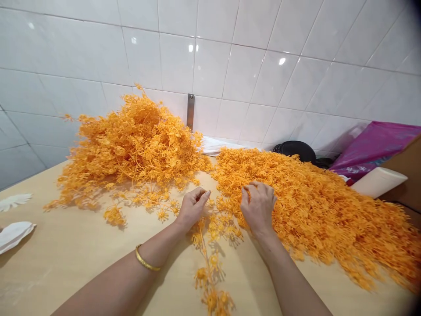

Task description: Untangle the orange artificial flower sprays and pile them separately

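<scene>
My left hand [193, 207] is closed in a pinch, thumb against forefinger, on an orange artificial flower spray [210, 259]. The spray's thin stem with small spidery blossoms runs from below that hand toward the near table edge. To its right, my right hand [259, 206] has its fingers curled down at the left edge of a large heap of orange artificial sprays [315, 206]; what lies under its fingertips is hidden. Beyond my left hand stands a taller, looser pile of the same orange sprays [131, 145], with a few sprigs straggling over the tabletop.
The pale wooden table [82, 259] meets a white tiled wall [213, 61] with a metal bracket [190, 112]. White petal-like pieces [15, 236] lie at the left. Back right are a black rounded object [295, 151], a purple bag [375, 147] and a cream-coloured roll [379, 182].
</scene>
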Action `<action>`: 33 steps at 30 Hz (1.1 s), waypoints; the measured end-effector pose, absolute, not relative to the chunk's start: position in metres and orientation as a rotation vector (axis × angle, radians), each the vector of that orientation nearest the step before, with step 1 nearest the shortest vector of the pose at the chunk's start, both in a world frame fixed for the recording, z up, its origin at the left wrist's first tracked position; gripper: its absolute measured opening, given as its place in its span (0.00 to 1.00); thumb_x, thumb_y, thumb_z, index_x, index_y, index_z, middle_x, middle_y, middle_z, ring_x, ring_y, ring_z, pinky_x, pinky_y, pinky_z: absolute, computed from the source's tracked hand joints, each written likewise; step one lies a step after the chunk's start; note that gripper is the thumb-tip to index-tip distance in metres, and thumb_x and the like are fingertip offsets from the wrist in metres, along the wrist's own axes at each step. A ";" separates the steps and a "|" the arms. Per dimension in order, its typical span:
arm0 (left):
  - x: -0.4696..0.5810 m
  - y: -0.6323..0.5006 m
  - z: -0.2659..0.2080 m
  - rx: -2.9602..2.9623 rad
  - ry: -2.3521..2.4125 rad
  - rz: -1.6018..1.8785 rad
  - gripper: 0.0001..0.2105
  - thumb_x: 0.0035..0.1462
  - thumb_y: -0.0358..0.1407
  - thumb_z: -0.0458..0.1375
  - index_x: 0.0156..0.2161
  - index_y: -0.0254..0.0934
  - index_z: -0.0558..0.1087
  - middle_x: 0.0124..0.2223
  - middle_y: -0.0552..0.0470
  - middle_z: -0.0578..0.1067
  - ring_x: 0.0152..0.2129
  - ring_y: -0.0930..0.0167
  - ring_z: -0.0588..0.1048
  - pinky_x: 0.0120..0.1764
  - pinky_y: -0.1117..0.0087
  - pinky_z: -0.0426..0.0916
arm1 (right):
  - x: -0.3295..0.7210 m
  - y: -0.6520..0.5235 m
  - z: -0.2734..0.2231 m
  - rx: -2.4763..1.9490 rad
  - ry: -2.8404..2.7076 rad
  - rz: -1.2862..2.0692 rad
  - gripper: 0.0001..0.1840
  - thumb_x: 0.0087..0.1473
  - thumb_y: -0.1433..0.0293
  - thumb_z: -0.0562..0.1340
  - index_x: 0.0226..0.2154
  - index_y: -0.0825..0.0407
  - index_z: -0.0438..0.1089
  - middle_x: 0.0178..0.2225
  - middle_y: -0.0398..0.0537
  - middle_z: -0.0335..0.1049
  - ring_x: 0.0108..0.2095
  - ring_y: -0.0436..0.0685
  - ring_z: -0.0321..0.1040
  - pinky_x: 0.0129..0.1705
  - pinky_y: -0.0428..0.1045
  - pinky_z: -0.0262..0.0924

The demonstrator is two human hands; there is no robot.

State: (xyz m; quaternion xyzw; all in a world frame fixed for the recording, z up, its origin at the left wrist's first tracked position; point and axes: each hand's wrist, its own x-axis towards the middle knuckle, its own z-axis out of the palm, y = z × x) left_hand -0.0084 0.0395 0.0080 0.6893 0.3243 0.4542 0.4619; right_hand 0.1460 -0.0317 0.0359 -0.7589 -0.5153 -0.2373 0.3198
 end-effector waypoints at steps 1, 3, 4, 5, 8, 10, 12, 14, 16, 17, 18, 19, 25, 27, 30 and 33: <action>-0.009 0.039 0.009 1.689 0.799 1.127 0.15 0.50 0.45 0.49 0.22 0.34 0.61 0.19 0.59 0.54 0.17 0.78 0.53 0.21 0.75 0.49 | 0.141 -0.032 0.035 -1.979 -1.455 -0.575 0.13 0.52 0.67 0.50 0.29 0.52 0.69 0.39 0.52 0.64 0.42 0.61 0.53 0.41 0.55 0.47; -0.009 0.039 0.010 1.690 0.798 1.136 0.17 0.51 0.46 0.48 0.20 0.35 0.60 0.18 0.59 0.52 0.17 0.79 0.52 0.21 0.75 0.48 | 0.134 -0.032 0.032 -1.930 -1.730 -0.448 0.12 0.51 0.64 0.52 0.31 0.49 0.70 0.42 0.49 0.63 0.45 0.60 0.52 0.43 0.55 0.46; -0.009 0.039 0.010 1.701 0.798 1.136 0.17 0.51 0.46 0.48 0.19 0.35 0.59 0.18 0.59 0.51 0.16 0.79 0.52 0.21 0.75 0.48 | 0.133 -0.032 0.029 -1.912 -1.874 -0.385 0.12 0.50 0.63 0.53 0.34 0.47 0.69 0.45 0.48 0.61 0.47 0.60 0.50 0.45 0.55 0.45; -0.010 0.039 0.010 1.721 0.803 1.132 0.18 0.50 0.46 0.48 0.17 0.35 0.57 0.17 0.59 0.50 0.16 0.79 0.51 0.21 0.75 0.48 | 0.132 -0.031 0.027 -1.912 -1.990 -0.341 0.12 0.50 0.62 0.54 0.37 0.44 0.68 0.47 0.47 0.59 0.49 0.61 0.48 0.47 0.57 0.43; -0.012 0.040 0.010 1.839 0.893 1.090 0.17 0.47 0.44 0.52 0.16 0.35 0.57 0.16 0.59 0.52 0.16 0.78 0.52 0.21 0.75 0.48 | 0.137 -0.029 0.020 -2.066 -2.005 -0.407 0.13 0.49 0.63 0.55 0.39 0.42 0.67 0.50 0.48 0.56 0.52 0.64 0.43 0.49 0.61 0.37; -0.013 0.040 0.010 1.953 1.002 1.017 0.14 0.46 0.42 0.54 0.17 0.35 0.61 0.16 0.58 0.56 0.17 0.77 0.56 0.21 0.74 0.48 | 0.144 -0.028 0.018 -2.187 -1.818 -0.560 0.13 0.49 0.66 0.54 0.38 0.45 0.68 0.48 0.52 0.57 0.52 0.65 0.44 0.49 0.62 0.37; -0.014 0.040 0.011 2.082 1.078 0.925 0.09 0.44 0.40 0.55 0.21 0.36 0.66 0.18 0.55 0.61 0.20 0.74 0.60 0.23 0.74 0.51 | 0.150 -0.027 0.018 -2.238 -1.667 -0.691 0.12 0.49 0.68 0.54 0.38 0.48 0.68 0.46 0.55 0.58 0.50 0.65 0.46 0.48 0.61 0.38; -0.015 0.040 0.011 2.237 1.093 0.832 0.06 0.44 0.38 0.55 0.25 0.37 0.69 0.23 0.52 0.65 0.25 0.70 0.64 0.25 0.72 0.54 | 0.153 -0.027 0.018 -2.245 -1.603 -0.761 0.11 0.49 0.70 0.54 0.36 0.49 0.67 0.44 0.55 0.59 0.49 0.65 0.47 0.48 0.60 0.39; -0.015 0.039 0.011 2.394 1.102 0.752 0.06 0.44 0.36 0.55 0.28 0.38 0.70 0.30 0.49 0.67 0.30 0.68 0.65 0.29 0.70 0.56 | 0.154 -0.027 0.017 -2.238 -1.595 -0.787 0.09 0.49 0.70 0.54 0.34 0.50 0.67 0.42 0.55 0.60 0.49 0.65 0.48 0.47 0.60 0.40; -0.015 0.039 0.011 2.455 1.123 0.716 0.05 0.45 0.35 0.54 0.28 0.37 0.71 0.32 0.48 0.67 0.32 0.68 0.65 0.31 0.70 0.56 | 0.154 -0.027 0.016 -2.235 -1.597 -0.789 0.09 0.49 0.69 0.54 0.34 0.50 0.67 0.42 0.55 0.60 0.48 0.65 0.48 0.47 0.60 0.40; -0.015 0.039 0.011 2.496 1.155 0.691 0.05 0.46 0.35 0.53 0.29 0.37 0.71 0.34 0.47 0.67 0.33 0.67 0.65 0.32 0.69 0.56 | 0.153 -0.027 0.016 -2.231 -1.598 -0.787 0.09 0.48 0.68 0.55 0.33 0.50 0.67 0.42 0.55 0.60 0.48 0.65 0.48 0.47 0.60 0.41; -0.015 0.039 0.010 2.517 1.193 0.678 0.06 0.46 0.34 0.53 0.29 0.37 0.71 0.36 0.47 0.67 0.33 0.67 0.65 0.32 0.69 0.57 | 0.152 -0.027 0.016 -2.223 -1.601 -0.782 0.10 0.49 0.67 0.55 0.34 0.50 0.67 0.41 0.55 0.60 0.48 0.65 0.48 0.47 0.60 0.41; -0.016 0.046 0.008 2.336 1.353 0.757 0.10 0.50 0.33 0.49 0.36 0.38 0.69 0.35 0.47 0.69 0.36 0.65 0.66 0.32 0.69 0.57 | 0.139 -0.027 0.024 -2.121 -1.578 -0.781 0.16 0.52 0.65 0.52 0.43 0.53 0.64 0.45 0.57 0.59 0.47 0.63 0.49 0.45 0.56 0.44; -0.017 0.048 0.008 2.237 1.362 0.838 0.12 0.49 0.33 0.50 0.40 0.39 0.68 0.37 0.47 0.69 0.36 0.65 0.66 0.34 0.68 0.58 | 0.134 -0.028 0.027 -2.062 -1.628 -0.766 0.15 0.53 0.65 0.51 0.42 0.52 0.65 0.46 0.55 0.58 0.48 0.63 0.48 0.45 0.55 0.44; -0.018 0.052 0.009 2.094 1.363 0.968 0.16 0.49 0.33 0.50 0.46 0.39 0.66 0.38 0.46 0.70 0.36 0.65 0.67 0.36 0.67 0.58 | 0.132 -0.030 0.026 -2.017 -1.818 -0.662 0.14 0.53 0.63 0.51 0.38 0.49 0.66 0.42 0.52 0.62 0.46 0.61 0.50 0.45 0.55 0.43; -0.020 0.058 0.009 1.941 1.289 1.063 0.14 0.49 0.33 0.50 0.42 0.39 0.69 0.36 0.47 0.71 0.36 0.66 0.67 0.38 0.66 0.57 | 0.139 -0.030 0.022 -2.132 -1.846 -0.599 0.13 0.52 0.61 0.52 0.33 0.49 0.67 0.35 0.51 0.64 0.41 0.60 0.54 0.42 0.55 0.44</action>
